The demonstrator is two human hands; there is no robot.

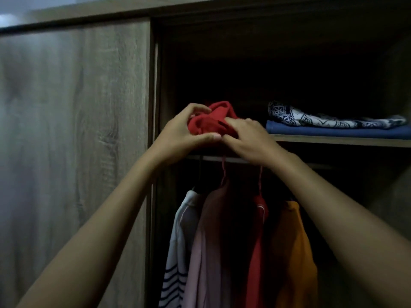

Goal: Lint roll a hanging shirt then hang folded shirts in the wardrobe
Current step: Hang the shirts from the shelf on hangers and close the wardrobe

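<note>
Both arms reach up to the wardrobe shelf. My left hand and my right hand are both closed on a bunched red shirt at the shelf's left end. To the right on the same shelf lie two folded shirts, a black-and-white patterned one on top of a blue one. Below the shelf, several shirts hang from the rail: a white one with dark stripes, a pink one, a red one and an orange one.
A wood-grain sliding door covers the left half of the wardrobe. The wardrobe's inside above the shelf is dark. A side panel bounds the opening on the right.
</note>
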